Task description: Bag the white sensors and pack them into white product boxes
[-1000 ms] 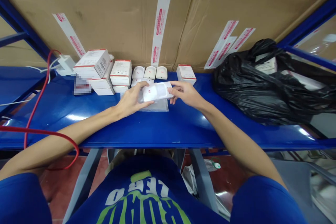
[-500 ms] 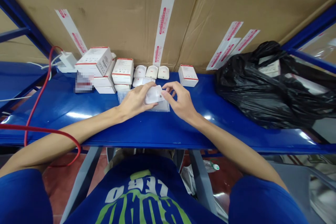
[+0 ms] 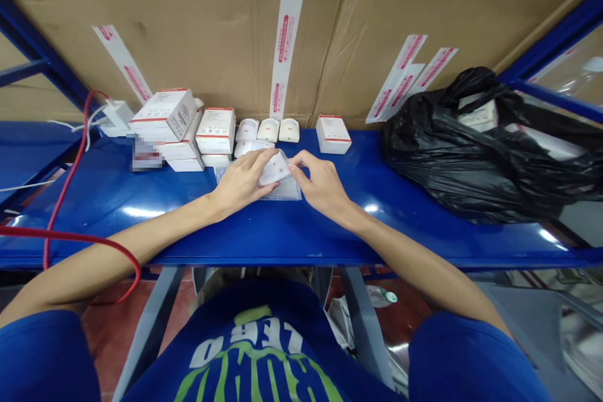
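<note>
Over the blue table (image 3: pixel 282 235), the left hand (image 3: pixel 239 179) held a white device (image 3: pixel 272 169); the right hand (image 3: pixel 323 184) narrowed at its end, grip unclear. Handling seemed unfinished, with similar devices (image 3: pixel 268 130) loose behind, beside boxes (image 3: pixel 215 130).

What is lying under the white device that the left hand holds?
Below the white device, clear plastic packaging lies on the blue table. The left hand and the device cover part of it, so what lies there cannot be seen.
</note>
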Available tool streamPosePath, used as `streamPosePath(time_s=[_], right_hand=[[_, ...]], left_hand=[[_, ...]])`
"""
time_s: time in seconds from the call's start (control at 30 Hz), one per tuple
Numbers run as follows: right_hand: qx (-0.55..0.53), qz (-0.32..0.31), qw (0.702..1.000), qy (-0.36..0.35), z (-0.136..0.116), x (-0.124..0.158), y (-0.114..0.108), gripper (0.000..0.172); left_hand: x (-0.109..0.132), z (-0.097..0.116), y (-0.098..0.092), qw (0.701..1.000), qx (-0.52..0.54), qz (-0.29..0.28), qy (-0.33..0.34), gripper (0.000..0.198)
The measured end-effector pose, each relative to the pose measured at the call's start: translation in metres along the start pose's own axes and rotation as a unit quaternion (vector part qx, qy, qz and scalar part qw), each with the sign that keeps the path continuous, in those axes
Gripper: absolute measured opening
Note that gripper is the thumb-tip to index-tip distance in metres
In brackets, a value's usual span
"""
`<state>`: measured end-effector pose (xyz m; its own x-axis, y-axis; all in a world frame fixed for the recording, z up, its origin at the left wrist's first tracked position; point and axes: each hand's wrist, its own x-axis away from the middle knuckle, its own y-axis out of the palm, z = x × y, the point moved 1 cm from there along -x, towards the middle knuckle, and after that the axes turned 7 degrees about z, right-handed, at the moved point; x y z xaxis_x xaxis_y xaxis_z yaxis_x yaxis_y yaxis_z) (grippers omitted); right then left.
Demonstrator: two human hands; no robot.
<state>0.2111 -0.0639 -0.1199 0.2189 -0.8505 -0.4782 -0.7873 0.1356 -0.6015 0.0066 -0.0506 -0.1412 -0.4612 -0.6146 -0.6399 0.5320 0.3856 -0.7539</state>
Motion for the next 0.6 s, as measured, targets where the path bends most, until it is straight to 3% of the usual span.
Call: streamPosePath(time_s=[0.23, 0.5, 0.6], right_hand=[[-0.010, 0.059, 0.998, 0.021, -0.002, 0.001, -0.007, 0.019], [-0.169, 0.147, 0.974, 0.034, 0.009, -0.006, -0.007, 0.021], [-0.101, 0.232, 0.967, -0.022, 0.013, -0.005, -0.011, 0.018]], left_hand=[[-0.001, -0.003, -0.003, 0.999, -0.012, -0.007, -0.034, 0.068], [-0.002, -0.011, -0.006, 0.998, -0.013, -0.018, -0.056, 0.078], [-0.004, -0.013, -0.008, 0.996, -0.032, -0.013, -0.078, 0.077]])
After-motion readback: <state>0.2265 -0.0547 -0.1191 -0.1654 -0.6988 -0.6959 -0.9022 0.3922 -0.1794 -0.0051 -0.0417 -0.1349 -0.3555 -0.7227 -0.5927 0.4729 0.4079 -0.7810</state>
